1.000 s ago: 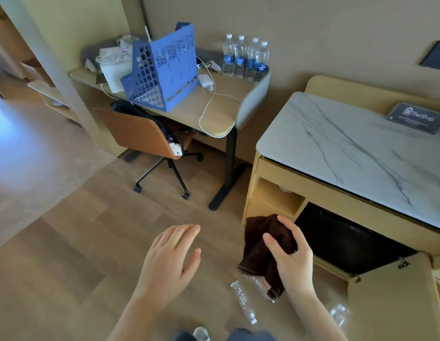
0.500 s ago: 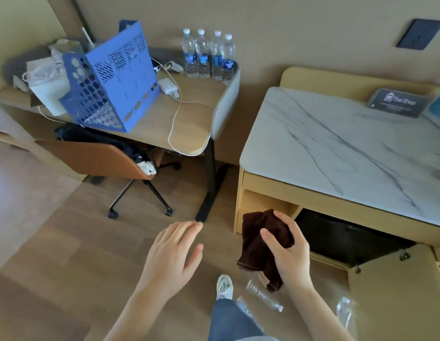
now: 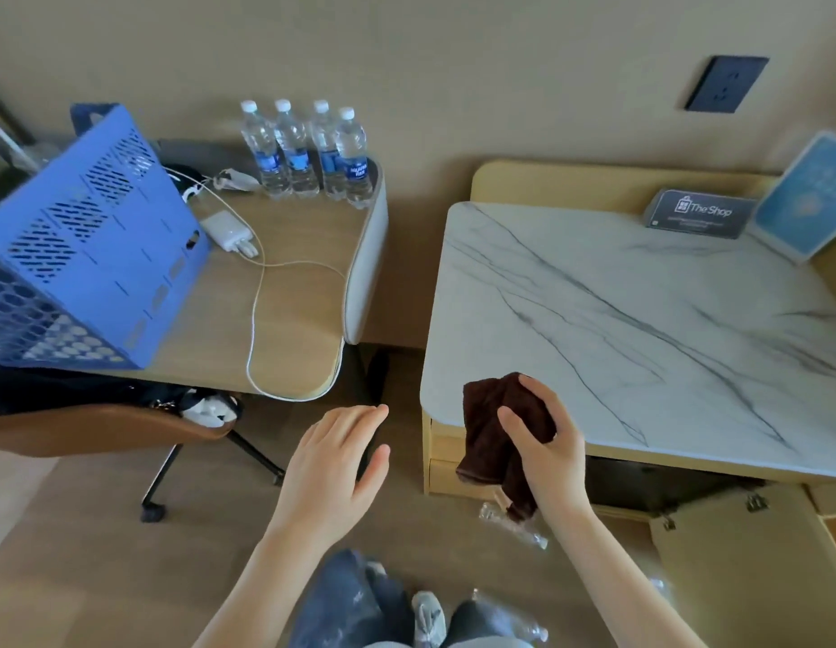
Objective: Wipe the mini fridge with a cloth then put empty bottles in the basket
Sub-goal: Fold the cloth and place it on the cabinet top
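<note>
Well, the marble-topped cabinet [image 3: 640, 320] fills the right side, with the dark mini fridge [image 3: 640, 484] tucked beneath it. The blue basket [image 3: 89, 254] sits tilted on the desk [image 3: 294, 311]. The left hand [image 3: 332, 470] hovers flat and empty, while the right hand [image 3: 551, 456] grips the brown cloth [image 3: 491, 423] by the cabinet's corner. Several empty bottles [image 3: 516, 528] lie near the shoe [image 3: 428, 617], so a step could crush or kick one. Since half a second ago, the cloth has risen to countertop level.
</note>
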{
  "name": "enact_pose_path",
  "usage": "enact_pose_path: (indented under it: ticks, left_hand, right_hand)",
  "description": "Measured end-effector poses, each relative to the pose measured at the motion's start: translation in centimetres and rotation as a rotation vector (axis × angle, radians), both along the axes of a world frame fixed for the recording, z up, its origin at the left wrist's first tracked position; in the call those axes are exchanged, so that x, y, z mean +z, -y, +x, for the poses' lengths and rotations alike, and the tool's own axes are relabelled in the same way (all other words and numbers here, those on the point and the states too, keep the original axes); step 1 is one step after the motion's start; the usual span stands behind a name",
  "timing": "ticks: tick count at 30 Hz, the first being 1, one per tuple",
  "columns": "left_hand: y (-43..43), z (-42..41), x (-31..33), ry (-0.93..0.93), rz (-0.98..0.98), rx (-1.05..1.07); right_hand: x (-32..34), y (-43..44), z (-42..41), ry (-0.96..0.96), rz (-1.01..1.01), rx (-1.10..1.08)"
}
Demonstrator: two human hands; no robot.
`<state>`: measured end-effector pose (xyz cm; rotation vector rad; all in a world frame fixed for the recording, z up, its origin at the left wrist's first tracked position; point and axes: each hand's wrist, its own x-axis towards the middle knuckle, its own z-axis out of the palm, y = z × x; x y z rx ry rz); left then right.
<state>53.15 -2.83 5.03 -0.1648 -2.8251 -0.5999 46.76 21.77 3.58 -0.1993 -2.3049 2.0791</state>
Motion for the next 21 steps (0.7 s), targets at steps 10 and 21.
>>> enact_pose_path:
  ticks: [10,21]
  left_hand:
    - [4.9,-12.2,-2.3,0.042,0.087,-0.216]
    - [7.9,-23.6,-2.7,0.07,0.099,-0.454]
  right_hand:
    - [-2.6,4.9,-8.0,0.082,0.139,-0.16]
    - [-2.8,6.9,-17.3,0.181,0.222,0.082]
